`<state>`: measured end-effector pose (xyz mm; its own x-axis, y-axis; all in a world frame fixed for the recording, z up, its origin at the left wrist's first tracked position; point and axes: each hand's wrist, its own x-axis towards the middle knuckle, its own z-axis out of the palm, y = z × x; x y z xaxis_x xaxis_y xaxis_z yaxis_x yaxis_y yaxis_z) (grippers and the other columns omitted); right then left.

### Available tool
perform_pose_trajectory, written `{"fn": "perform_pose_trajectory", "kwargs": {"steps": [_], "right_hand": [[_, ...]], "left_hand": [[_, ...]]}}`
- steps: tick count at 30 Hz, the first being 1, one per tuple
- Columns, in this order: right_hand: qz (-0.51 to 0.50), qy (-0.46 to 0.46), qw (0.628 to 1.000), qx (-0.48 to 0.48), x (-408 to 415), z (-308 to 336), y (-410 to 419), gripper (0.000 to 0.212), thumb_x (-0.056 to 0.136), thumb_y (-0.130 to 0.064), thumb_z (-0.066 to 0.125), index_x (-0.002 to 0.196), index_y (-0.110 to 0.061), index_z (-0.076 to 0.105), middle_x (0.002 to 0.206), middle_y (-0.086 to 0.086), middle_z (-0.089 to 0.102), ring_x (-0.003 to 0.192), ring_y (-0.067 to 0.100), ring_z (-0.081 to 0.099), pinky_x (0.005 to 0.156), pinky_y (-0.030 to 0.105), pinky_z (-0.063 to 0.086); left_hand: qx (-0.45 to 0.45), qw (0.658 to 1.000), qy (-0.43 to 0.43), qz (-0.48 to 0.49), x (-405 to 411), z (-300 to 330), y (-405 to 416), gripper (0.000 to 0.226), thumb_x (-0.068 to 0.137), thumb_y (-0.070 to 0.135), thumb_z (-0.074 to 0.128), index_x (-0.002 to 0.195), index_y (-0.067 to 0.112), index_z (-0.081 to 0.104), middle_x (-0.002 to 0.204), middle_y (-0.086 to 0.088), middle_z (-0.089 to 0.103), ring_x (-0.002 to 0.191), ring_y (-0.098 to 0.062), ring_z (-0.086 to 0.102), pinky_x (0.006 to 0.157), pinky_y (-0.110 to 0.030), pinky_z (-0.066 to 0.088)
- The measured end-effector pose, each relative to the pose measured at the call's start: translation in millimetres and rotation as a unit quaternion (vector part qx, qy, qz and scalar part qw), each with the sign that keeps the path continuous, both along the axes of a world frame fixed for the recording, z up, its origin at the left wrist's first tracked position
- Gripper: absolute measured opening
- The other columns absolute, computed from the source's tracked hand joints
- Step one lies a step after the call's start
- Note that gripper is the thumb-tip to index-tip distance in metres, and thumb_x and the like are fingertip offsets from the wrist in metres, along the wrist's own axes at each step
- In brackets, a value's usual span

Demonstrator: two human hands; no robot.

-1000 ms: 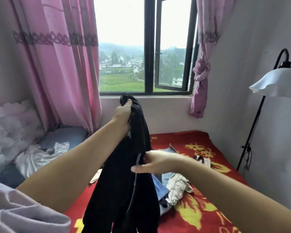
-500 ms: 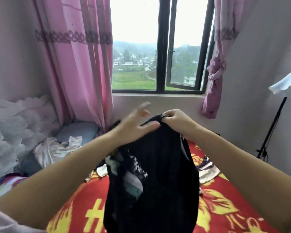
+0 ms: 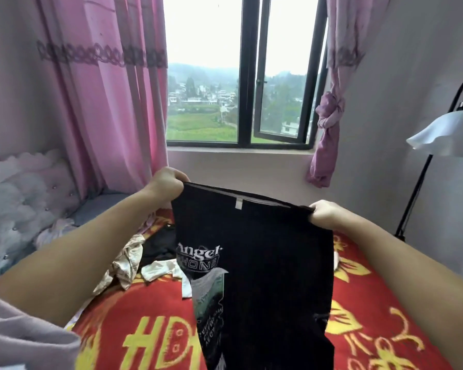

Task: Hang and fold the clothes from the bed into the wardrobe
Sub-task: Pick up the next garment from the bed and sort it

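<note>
Both arms outstretched over the bed (image 3: 372,303), a person holds a black garment (image 3: 265,263) up w/ its top edge pulled taut btwn two fists. Left hand (image 3: 167,184), fingers curled, pinches one corner of the edge; right hand (image 3: 325,213) grips the other, slightly lower. The cloth hangs down in front of the red-and-yellow blanket, white "Angel" lettering showing. More clothes (image 3: 134,265) lie crumpled on the bed at left, near the pink curtain (image 3: 112,102); a floor lamp (image 3: 444,134) stands at right.

pink curtains (image 3: 112,97), window (image 3: 247,76), floor lamp (image 3: 444,134)
</note>
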<state>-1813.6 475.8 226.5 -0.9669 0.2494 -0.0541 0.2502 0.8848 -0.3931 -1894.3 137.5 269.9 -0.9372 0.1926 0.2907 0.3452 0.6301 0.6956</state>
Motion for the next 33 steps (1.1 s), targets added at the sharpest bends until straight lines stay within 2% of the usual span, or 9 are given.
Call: {"fn": "perform_pose_trajectory", "kwargs": {"steps": [6, 8, 12, 15, 18, 21, 24, 27, 33], "right_hand": [[0.089, 0.021, 0.983, -0.161, 5, 53, 16, 0.024, 0.088, -0.013, 0.051, 0.099, 0.0, 0.067, 0.084, 0.01, 0.062, 0.079, 0.022, 0.054, 0.073, 0.032, 0.042], [0.106, 0.018, 0.968, -0.229, 9, 66, 20, 0.04, 0.079, -0.024, 0.061, 0.108, 0.003, 0.064, 0.092, 0.019, 0.066, 0.085, 0.029, 0.058, 0.08, 0.039, 0.047], [0.214, -0.098, 0.928, -0.29, 20, 96, 24, 0.068, 0.063, -0.053, 0.082, 0.111, -0.006, 0.068, 0.112, 0.016, 0.069, 0.097, 0.026, 0.067, 0.085, 0.034, 0.056], [0.257, -0.146, 0.908, -0.296, 21, 108, 29, 0.064, 0.061, -0.04, 0.088, 0.11, -0.004, 0.069, 0.111, 0.019, 0.069, 0.093, 0.026, 0.07, 0.076, 0.03, 0.058], [0.2, -0.059, 0.932, -0.297, 16, 107, 22, 0.039, 0.075, -0.038, 0.077, 0.099, -0.007, 0.073, 0.103, 0.015, 0.072, 0.085, 0.022, 0.071, 0.071, 0.028, 0.059], [0.134, 0.054, 0.977, -0.158, 3, 96, 1, 0.028, 0.094, -0.037, 0.058, 0.099, -0.013, 0.072, 0.098, 0.007, 0.074, 0.089, 0.021, 0.07, 0.08, 0.028, 0.055], [0.084, 0.145, 0.982, -0.092, -11, 81, -34, 0.03, 0.099, -0.033, 0.048, 0.091, -0.012, 0.068, 0.085, 0.005, 0.07, 0.084, 0.024, 0.066, 0.075, 0.032, 0.048], [0.102, 0.193, 0.965, -0.146, -13, 72, -82, 0.027, 0.1, -0.028, 0.044, 0.088, -0.014, 0.063, 0.077, 0.003, 0.063, 0.078, 0.024, 0.059, 0.066, 0.031, 0.041], [0.212, 0.191, 0.932, -0.224, -5, 57, -157, 0.043, 0.1, -0.045, 0.036, 0.131, -0.02, 0.049, 0.118, 0.006, 0.064, 0.107, 0.022, 0.061, 0.097, 0.042, 0.047]], "left_hand": [[0.08, 0.989, -0.078, -0.099, 1, -2, -14, 0.035, 0.076, -0.016, 0.036, 0.071, 0.002, 0.065, 0.057, -0.001, 0.058, 0.054, -0.011, 0.053, 0.051, -0.016, 0.045], [0.094, 0.985, -0.085, -0.121, 3, 2, -20, 0.022, 0.074, 0.006, 0.045, 0.076, -0.01, 0.059, 0.064, -0.01, 0.053, 0.059, -0.018, 0.05, 0.053, -0.023, 0.042], [0.069, 0.98, -0.136, -0.128, 13, 17, -28, 0.035, 0.081, 0.035, 0.062, 0.071, 0.002, 0.058, 0.047, 0.001, 0.05, 0.039, -0.013, 0.048, 0.036, -0.017, 0.037], [0.037, 0.959, -0.219, -0.174, 22, 29, -37, 0.044, 0.078, 0.053, 0.057, 0.059, 0.015, 0.07, 0.045, 0.003, 0.057, 0.034, -0.007, 0.053, 0.034, -0.015, 0.04], [0.05, 0.94, -0.261, -0.214, 21, 31, -50, 0.047, 0.061, 0.063, 0.071, 0.066, 0.016, 0.072, 0.056, 0.001, 0.064, 0.044, -0.008, 0.06, 0.041, -0.016, 0.047], [0.093, 0.956, -0.238, -0.142, 12, 24, -51, 0.075, 0.053, 0.063, 0.082, 0.097, 0.004, 0.07, 0.082, -0.011, 0.072, 0.066, -0.018, 0.069, 0.058, -0.026, 0.057], [0.205, 0.945, -0.249, -0.051, 10, 19, -26, 0.057, 0.08, 0.049, 0.069, 0.11, 0.001, 0.065, 0.097, -0.017, 0.072, 0.086, -0.026, 0.069, 0.084, -0.042, 0.057], [0.294, 0.905, -0.303, -0.043, 22, 23, 14, 0.032, 0.094, 0.036, 0.058, 0.084, 0.006, 0.062, 0.077, -0.009, 0.064, 0.064, -0.019, 0.063, 0.067, -0.031, 0.057], [0.439, 0.848, -0.291, -0.056, 46, 38, 62, 0.022, 0.101, 0.021, 0.047, 0.089, 0.007, 0.058, 0.078, -0.007, 0.063, 0.057, -0.016, 0.065, 0.047, -0.028, 0.056]]}}
